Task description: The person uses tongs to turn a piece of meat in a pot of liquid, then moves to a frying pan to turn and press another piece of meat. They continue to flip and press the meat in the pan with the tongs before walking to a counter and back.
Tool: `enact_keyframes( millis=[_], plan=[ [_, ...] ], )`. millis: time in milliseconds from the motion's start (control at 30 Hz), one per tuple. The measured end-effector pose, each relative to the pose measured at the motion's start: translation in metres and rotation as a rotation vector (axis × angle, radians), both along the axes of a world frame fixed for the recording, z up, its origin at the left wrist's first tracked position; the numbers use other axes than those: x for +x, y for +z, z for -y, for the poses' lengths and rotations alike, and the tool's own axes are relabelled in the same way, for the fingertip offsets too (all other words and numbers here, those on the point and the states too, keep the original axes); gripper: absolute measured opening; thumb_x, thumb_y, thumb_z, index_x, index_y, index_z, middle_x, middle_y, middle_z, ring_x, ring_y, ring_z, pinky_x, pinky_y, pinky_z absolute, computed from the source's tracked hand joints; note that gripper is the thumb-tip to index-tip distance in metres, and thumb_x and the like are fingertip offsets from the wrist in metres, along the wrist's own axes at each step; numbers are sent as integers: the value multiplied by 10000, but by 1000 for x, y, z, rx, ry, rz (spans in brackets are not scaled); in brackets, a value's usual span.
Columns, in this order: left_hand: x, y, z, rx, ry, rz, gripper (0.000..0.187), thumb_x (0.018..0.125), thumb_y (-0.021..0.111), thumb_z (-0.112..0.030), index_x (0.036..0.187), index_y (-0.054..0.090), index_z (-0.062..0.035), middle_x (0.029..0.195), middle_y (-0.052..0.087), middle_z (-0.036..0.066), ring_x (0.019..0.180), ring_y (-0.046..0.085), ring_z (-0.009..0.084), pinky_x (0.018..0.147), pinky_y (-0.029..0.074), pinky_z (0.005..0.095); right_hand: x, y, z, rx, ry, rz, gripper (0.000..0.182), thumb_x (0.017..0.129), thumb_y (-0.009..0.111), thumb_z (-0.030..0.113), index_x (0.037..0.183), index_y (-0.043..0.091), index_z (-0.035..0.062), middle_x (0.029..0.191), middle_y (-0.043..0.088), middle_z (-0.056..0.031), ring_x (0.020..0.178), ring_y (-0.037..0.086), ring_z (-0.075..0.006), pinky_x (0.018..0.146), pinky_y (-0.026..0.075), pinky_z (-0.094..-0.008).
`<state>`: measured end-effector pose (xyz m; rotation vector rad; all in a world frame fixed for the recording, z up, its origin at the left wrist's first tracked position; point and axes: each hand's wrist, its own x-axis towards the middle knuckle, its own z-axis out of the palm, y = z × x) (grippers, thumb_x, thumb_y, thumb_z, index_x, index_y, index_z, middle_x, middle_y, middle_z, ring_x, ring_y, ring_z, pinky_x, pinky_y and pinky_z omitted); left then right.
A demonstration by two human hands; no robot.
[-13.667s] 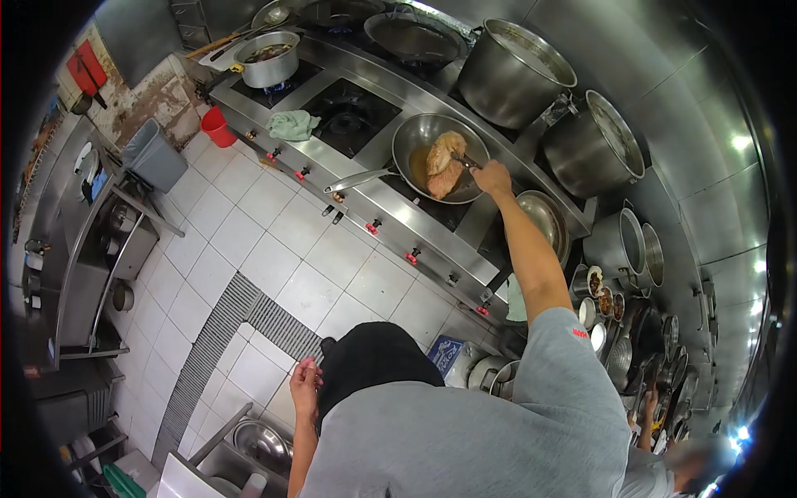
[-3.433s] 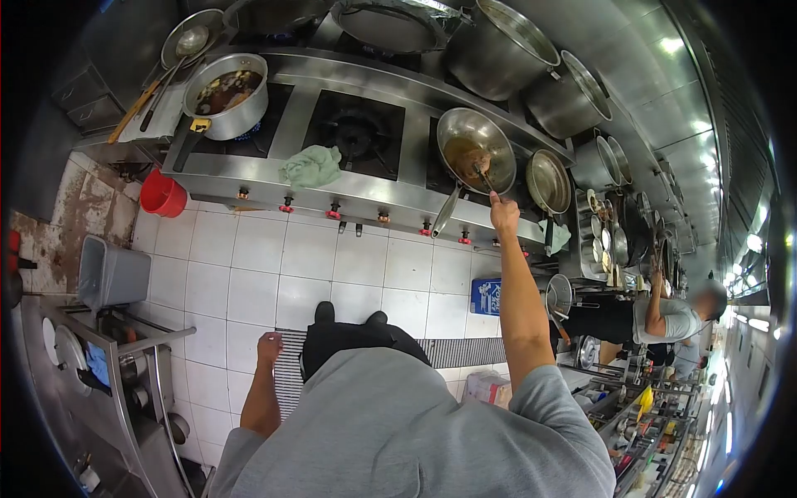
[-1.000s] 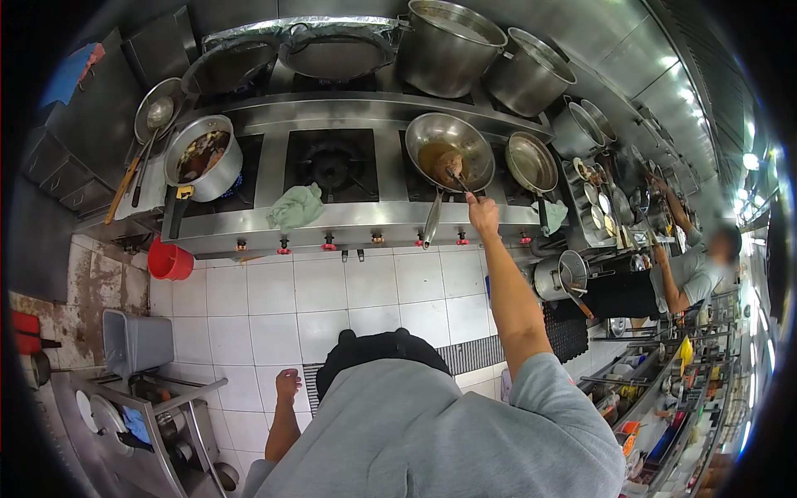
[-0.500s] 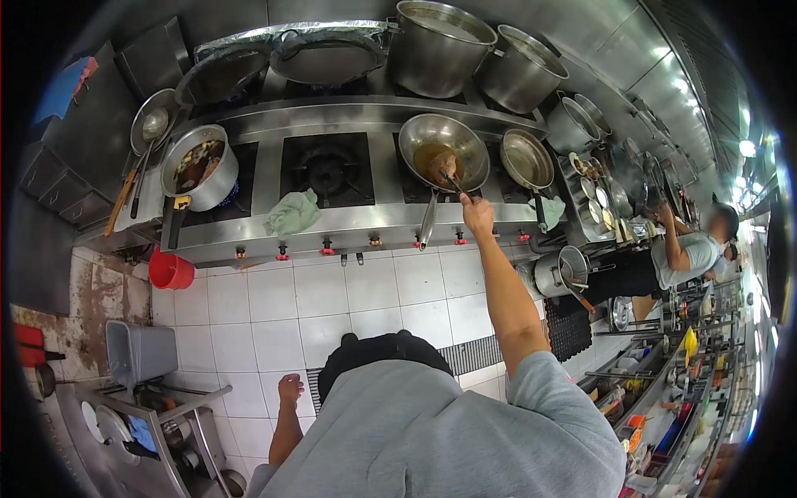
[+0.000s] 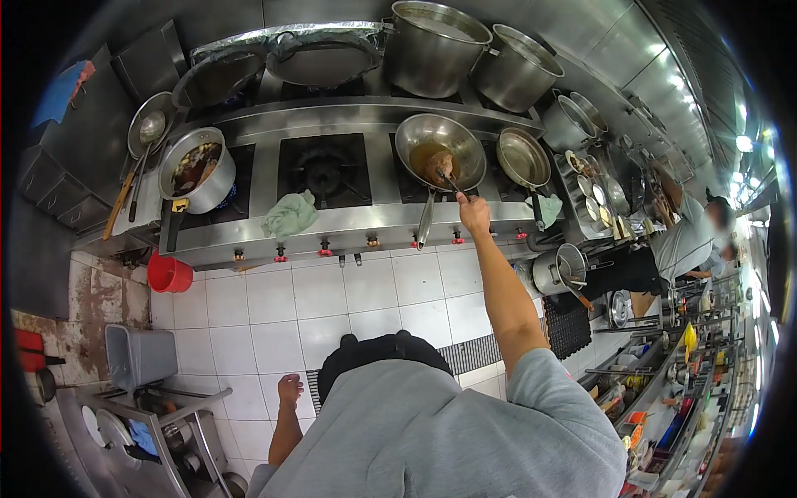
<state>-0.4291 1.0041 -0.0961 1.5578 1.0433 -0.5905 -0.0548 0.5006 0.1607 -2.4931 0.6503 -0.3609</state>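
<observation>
My right hand point(image 5: 473, 212) is stretched out to the stove and grips metal tongs point(image 5: 449, 182). The tongs' tips reach into a steel pan point(image 5: 440, 149) that holds brown sauce and a piece of meat point(image 5: 440, 163). The pan sits on the right burner with its long handle point(image 5: 425, 221) pointing toward me. My left hand point(image 5: 290, 388) hangs loosely curled at my side above the tiled floor and holds nothing.
A pot of stew point(image 5: 196, 169) sits on the left burner, a green cloth point(image 5: 290, 216) lies on the stove's front ledge, and a second pan point(image 5: 523, 158) stands at the right. Large stockpots point(image 5: 432, 46) line the back. A co-worker point(image 5: 677, 241) stands at the right. A red bucket point(image 5: 168, 273) and grey bin point(image 5: 139, 354) stand on the floor.
Since the earliest frame I have stepped back from the stove, my right arm still reaching the pan with the tongs. Over the last second only the co-worker at the right has shifted.
</observation>
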Motion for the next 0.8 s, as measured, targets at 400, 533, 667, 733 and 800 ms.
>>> enact_keyframes(
  millis=[400,533,667,733,800],
  plan=[
    [1,-1,-3,-1,-11,5,244,851,583,-288,1006,565,-101,701,600,38,509,537,120,424,384,253,4,-2,3,0,22,-48,527,826,588,421,1038,625,-61,1025,605,-290,1032,564,-414,903,433,-428],
    [2,2,-1,-7,23,33,248,841,600,-270,980,572,-66,674,607,61,495,556,130,385,364,230,2,-4,2,-10,17,-36,527,827,586,423,1035,626,-60,1019,607,-288,1021,568,-417,899,435,-433],
    [5,7,3,-5,39,11,236,837,605,-263,965,569,-68,677,603,57,485,542,124,382,354,230,2,-7,4,-3,42,-57,525,830,582,425,1032,627,-58,1012,609,-286,1011,572,-417,890,439,-440],
    [7,8,3,5,32,-9,226,834,610,-251,959,564,-69,674,596,54,476,529,121,377,345,231,1,-7,3,-5,38,-48,519,830,581,425,1023,630,-55,1005,609,-287,1008,573,-415,883,440,-442],
    [7,7,3,-2,31,-5,223,834,608,-244,965,563,-69,673,596,55,477,531,122,376,346,230,1,-7,4,-8,33,-38,514,831,581,425,1013,633,-53,998,610,-288,1004,575,-413,877,442,-444]
  ],
)
